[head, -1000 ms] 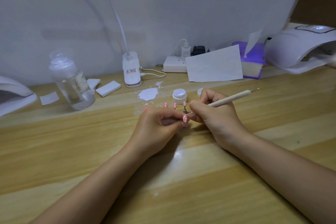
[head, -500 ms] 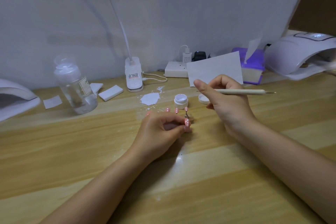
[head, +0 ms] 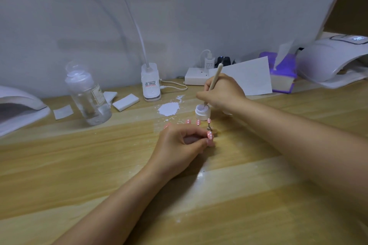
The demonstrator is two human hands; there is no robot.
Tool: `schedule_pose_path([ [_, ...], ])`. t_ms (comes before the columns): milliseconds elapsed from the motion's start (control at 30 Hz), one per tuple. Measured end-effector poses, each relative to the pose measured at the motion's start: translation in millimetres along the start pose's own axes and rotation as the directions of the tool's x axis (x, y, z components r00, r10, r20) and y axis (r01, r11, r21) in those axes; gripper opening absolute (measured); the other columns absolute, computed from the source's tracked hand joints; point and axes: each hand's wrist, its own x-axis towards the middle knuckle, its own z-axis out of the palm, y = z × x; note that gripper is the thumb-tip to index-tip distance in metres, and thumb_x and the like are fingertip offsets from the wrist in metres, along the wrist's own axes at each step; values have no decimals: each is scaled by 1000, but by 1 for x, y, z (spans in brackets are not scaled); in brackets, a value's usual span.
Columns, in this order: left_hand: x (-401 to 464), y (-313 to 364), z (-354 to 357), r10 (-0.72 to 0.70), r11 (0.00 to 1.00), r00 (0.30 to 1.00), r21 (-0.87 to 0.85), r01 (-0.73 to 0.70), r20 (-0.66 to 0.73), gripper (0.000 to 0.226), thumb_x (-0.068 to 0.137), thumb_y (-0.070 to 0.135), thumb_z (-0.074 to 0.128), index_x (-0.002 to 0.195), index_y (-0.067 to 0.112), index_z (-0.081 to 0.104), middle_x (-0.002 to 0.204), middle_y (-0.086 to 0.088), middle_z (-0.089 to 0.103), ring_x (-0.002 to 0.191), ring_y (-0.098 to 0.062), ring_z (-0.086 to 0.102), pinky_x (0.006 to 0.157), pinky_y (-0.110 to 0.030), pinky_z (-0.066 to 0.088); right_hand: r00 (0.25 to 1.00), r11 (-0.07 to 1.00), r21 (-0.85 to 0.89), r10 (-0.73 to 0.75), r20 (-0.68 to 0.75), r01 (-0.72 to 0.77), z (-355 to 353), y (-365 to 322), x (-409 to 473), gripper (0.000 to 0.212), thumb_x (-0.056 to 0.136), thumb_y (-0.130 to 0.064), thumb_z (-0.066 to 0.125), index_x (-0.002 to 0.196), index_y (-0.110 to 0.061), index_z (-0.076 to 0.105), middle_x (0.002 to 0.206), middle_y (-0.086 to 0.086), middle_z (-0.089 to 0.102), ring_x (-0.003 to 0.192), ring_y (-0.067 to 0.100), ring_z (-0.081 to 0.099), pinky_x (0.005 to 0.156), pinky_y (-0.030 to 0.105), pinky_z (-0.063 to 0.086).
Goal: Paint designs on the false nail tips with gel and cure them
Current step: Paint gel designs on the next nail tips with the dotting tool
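A clear plastic bottle with a paper label [head: 88,93] is seen standing on the wooden tabletop [head: 79,165], with white rectangular pads [head: 125,102] laid just beside it. Further back, a white clip-base lamp [head: 150,83] and a white power strip [head: 196,79] are set against the wall, and a purple tissue box [head: 282,77] is partly hidden by a white sheet of paper [head: 249,77].

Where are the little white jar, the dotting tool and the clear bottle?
White jar [head: 202,113], head view, on its side wall.
Dotting tool [head: 216,76], head view, on its pale shaft above the right hand's fingers.
Clear bottle [head: 87,95], head view, on its body.
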Motion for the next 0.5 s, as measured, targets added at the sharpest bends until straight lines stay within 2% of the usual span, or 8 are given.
schedule_pose_path([
  [233,0,-1,-1,6,1000,1000,-9,-6,6,9,78,-2,67,78,5,72,76,-8,72,79,-28,69,60,-15,49,1000,998,-64,-15,23,16,3,1,2,24,71,-19,63,53,-19,48,58,-7,52,58,10,47,49,24,30],
  [300,0,-1,-1,7,1000,1000,4,-7,4,9,77,-1,67,78,7,72,76,-8,72,80,-30,69,62,-17,51,1000,999,-32,-22,21,22,2,0,0,24,73,-20,63,54,-19,48,58,-7,52,60,12,48,51,25,33],
  [400,0,-1,-1,13,1000,1000,10,-13,2,11,77,-1,67,77,9,71,76,-8,73,80,-29,69,62,-15,50,993,977,209,-26,-119,51,-3,-3,-7,30,78,-25,64,53,-16,50,55,-5,54,62,12,53,59,26,42],
  [500,1,-1,-1,29,1000,1000,5,-29,3,14,77,-2,67,75,11,71,76,-10,72,81,-29,69,62,-14,50,978,885,451,-25,-207,118,-9,-2,-32,33,85,-31,62,58,-13,56,42,-8,55,46,0,53,48,13,40],
])
